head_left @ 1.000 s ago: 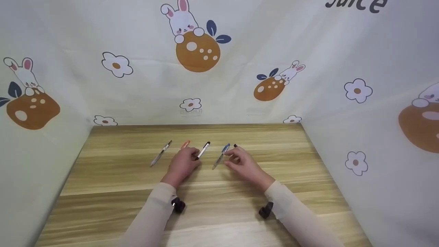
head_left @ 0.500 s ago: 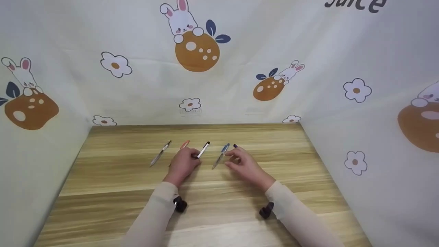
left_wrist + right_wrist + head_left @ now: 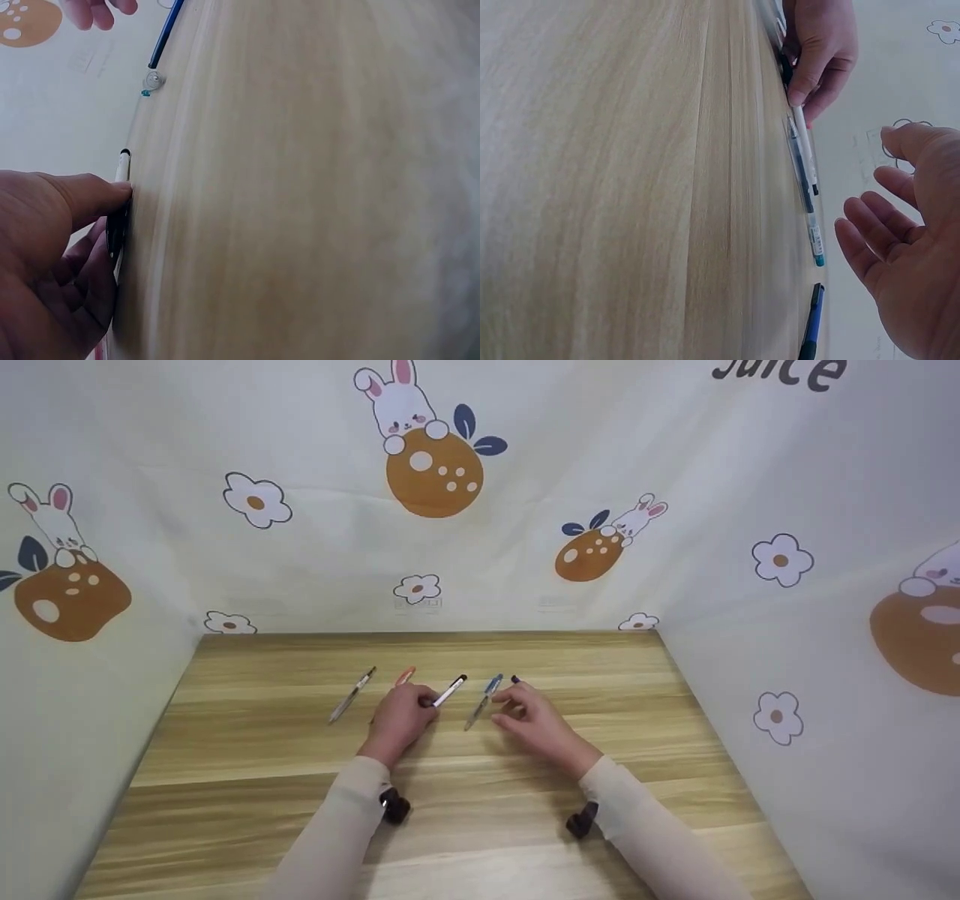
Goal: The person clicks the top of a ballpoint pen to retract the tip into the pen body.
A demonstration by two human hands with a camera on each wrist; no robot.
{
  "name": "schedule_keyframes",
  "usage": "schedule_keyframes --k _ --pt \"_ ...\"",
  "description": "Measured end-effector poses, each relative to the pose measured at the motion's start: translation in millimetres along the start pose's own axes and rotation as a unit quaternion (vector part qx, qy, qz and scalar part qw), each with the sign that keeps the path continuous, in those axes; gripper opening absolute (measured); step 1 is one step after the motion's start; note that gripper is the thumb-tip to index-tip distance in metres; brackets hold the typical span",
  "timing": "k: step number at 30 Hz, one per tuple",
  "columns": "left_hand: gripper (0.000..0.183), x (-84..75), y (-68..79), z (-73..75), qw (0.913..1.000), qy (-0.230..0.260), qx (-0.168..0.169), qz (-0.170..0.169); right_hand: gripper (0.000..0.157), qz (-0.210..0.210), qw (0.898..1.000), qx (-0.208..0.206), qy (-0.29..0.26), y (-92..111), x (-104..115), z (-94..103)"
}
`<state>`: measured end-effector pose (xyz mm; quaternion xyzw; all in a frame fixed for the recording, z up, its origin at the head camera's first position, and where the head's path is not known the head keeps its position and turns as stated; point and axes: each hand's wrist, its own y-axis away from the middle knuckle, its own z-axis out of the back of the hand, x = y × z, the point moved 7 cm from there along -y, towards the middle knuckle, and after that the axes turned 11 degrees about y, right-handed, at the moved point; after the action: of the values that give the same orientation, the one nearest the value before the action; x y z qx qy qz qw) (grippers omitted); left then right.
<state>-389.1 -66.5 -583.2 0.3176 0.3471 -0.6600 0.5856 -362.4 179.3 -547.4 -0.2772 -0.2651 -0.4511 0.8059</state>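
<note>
My left hand [image 3: 399, 721] pinches a white pen with black ends [image 3: 451, 689] between thumb and fingertips, low over the wooden table. In the left wrist view the thumb [image 3: 97, 193] presses on the barrel of this pen [image 3: 123, 166]. An orange pen [image 3: 406, 674] lies partly hidden behind that hand. My right hand [image 3: 538, 727] holds nothing; its fingers are loosely bent and spread. Just left of it lies a clear pen with a blue end [image 3: 484, 702]. A dark blue pen [image 3: 812, 321] lies beyond the right hand, mostly hidden by it in the head view.
A clear pen with a dark tip [image 3: 352, 695] lies left of the left hand. The wooden table [image 3: 480, 825] is bounded at the back and sides by a pale curtain [image 3: 315, 562] printed with rabbits, oranges and flowers. Small black wrist cameras [image 3: 395, 806] sit on both sleeves.
The far end of the white pen in my left hand has swung to the right and slightly nearer. The right hand and the other pens stay where they were.
</note>
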Motion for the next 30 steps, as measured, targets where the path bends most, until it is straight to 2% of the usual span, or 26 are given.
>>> schedule_keyframes --k 10,16,30 --pt "0.018 0.6 0.6 1.8 0.9999 0.011 0.004 0.004 0.029 0.0 1.0 -0.003 0.006 -3 0 -2.9" --pt "0.017 -1.5 -0.4 4.2 0.9999 0.013 -0.005 0.0 0.031 -0.021 1.0 -0.006 0.004 -6 -1 -5.2" --pt "0.015 -21.3 5.6 10.4 0.9989 0.038 -0.009 -0.028 0.03 -0.074 0.991 -0.06 -0.096 -23 -12 -9.0"
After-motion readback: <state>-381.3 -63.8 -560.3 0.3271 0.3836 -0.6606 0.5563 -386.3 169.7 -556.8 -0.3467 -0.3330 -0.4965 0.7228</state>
